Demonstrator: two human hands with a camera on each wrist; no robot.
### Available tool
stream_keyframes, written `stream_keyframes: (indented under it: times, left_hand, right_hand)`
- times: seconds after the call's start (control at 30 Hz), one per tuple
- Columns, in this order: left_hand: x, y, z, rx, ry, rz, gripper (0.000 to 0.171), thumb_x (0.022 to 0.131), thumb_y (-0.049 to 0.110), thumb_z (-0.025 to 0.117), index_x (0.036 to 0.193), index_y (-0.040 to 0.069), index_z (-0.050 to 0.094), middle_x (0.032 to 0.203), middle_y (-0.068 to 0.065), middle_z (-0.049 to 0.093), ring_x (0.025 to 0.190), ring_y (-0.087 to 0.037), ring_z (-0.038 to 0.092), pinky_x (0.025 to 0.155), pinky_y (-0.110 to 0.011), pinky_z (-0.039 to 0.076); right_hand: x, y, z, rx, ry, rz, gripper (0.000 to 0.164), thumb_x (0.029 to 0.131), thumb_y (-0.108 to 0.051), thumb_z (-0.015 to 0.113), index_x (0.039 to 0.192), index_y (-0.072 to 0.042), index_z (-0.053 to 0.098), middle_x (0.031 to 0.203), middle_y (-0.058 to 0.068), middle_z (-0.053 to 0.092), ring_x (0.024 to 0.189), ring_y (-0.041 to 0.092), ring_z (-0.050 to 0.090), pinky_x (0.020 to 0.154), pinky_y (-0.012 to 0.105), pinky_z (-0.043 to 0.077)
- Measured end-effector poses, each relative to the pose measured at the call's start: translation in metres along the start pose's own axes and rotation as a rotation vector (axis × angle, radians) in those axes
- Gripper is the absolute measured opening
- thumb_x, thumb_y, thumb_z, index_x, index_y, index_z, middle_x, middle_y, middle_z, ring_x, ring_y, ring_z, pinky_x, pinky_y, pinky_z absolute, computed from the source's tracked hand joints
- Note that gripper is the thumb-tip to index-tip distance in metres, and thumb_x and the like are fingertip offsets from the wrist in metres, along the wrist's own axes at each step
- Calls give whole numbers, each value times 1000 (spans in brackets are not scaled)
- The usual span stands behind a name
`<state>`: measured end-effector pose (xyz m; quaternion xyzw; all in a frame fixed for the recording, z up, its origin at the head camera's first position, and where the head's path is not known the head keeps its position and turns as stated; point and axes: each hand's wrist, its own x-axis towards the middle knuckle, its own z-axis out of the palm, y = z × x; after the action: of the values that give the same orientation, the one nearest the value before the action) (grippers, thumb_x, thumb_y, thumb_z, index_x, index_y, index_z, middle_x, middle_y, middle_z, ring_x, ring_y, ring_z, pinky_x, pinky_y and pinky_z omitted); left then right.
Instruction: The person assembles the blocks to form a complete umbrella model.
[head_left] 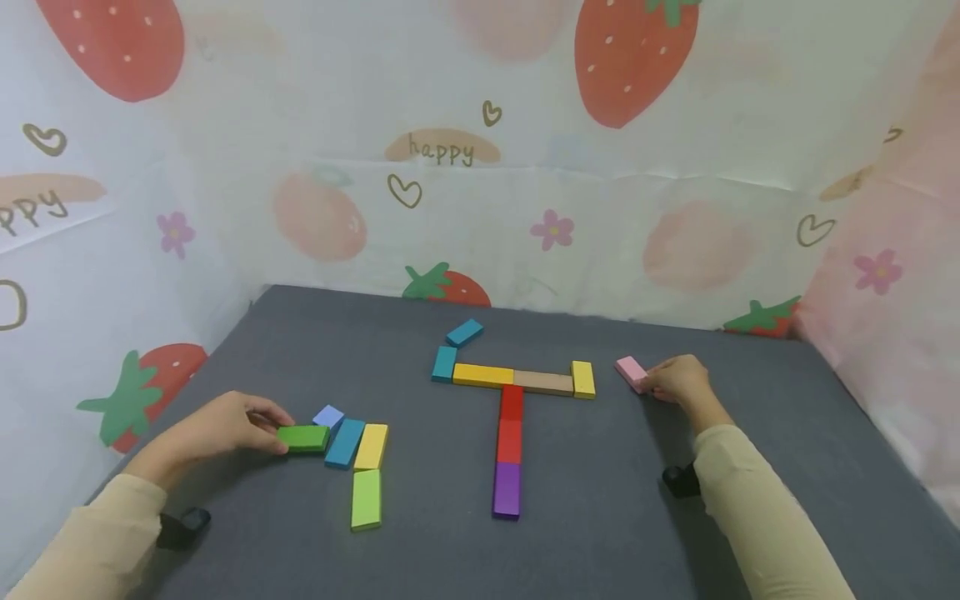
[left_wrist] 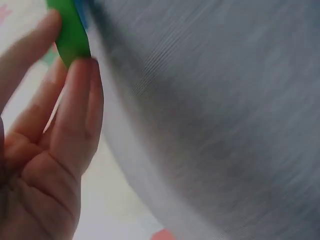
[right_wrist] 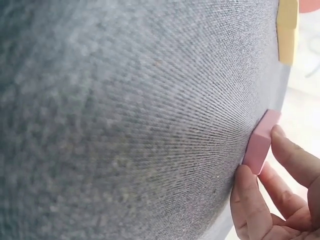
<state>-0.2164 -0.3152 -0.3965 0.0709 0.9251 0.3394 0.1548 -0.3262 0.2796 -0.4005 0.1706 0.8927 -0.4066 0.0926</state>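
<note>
My left hand (head_left: 225, 429) pinches a dark green block (head_left: 303, 439) by its left end. The same green block (left_wrist: 72, 35) shows between thumb and fingers in the left wrist view. Just right of it lie a light blue block (head_left: 328, 417), a blue block (head_left: 345, 443), a pale yellow block (head_left: 371, 447) and a lime green block (head_left: 367, 500). My right hand (head_left: 684, 385) pinches a pink block (head_left: 632, 373) near its right end. In the right wrist view that pink block (right_wrist: 262, 142) lies close on the grey cloth, thumb and fingers on its sides.
In the middle, yellow (head_left: 483, 376) and tan (head_left: 543, 382) blocks form a row, with red (head_left: 510, 437) and purple (head_left: 507, 489) blocks running down from it. Teal (head_left: 444, 364) and yellow (head_left: 582, 379) blocks stand at its ends. Another teal block (head_left: 465, 332) lies behind.
</note>
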Motion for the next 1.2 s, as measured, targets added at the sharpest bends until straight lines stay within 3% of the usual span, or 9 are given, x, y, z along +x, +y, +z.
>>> stream_keyframes:
  times: [0.17,0.37,0.57,0.77,1.0,1.2]
  left_hand:
    - [13,17,-14,-3,-3,38,43,84,32,79,116,5,71,114,-8,71,99,-18,61,82,-36,53]
    - [52,59,-17,17,61,77,47,84,40,78,119,9,71,119,-10,70,110,-26,61,92,-46,53]
    - [103,101,-4,-30,106,76,45,87,35,76,123,10,69,127,-14,67,120,-33,59,103,-53,47]
    - [145,130,12,-87,137,90,44,89,29,74,127,8,66,135,-16,60,125,-35,55,105,-53,46]
    - [183,156,27,-97,190,121,42,88,25,75,126,6,67,131,-17,63,122,-35,56,102,-49,49]
    - [207,173,40,-127,211,137,40,87,19,77,124,5,69,131,-16,64,122,-34,56,102,-48,50]
  right_hand:
    - [2,1,-1,-9,28,15,39,84,-7,77,116,12,66,116,25,60,63,3,57,59,17,56]
    - [1,1,0,-30,29,-8,39,84,-10,77,116,10,68,127,30,57,69,6,57,61,17,55]
    - [-3,2,3,-37,39,-16,39,83,-12,79,115,8,70,127,29,58,70,8,57,59,17,53]
    - [1,5,6,-31,59,-6,39,82,-12,80,114,8,70,126,28,60,69,8,57,59,16,53]
    - [7,5,5,-14,79,20,39,80,-10,82,113,8,70,118,24,63,63,6,56,57,16,52]
    - [1,1,3,-47,84,-13,38,79,-12,83,110,8,71,107,20,69,64,8,56,56,16,51]
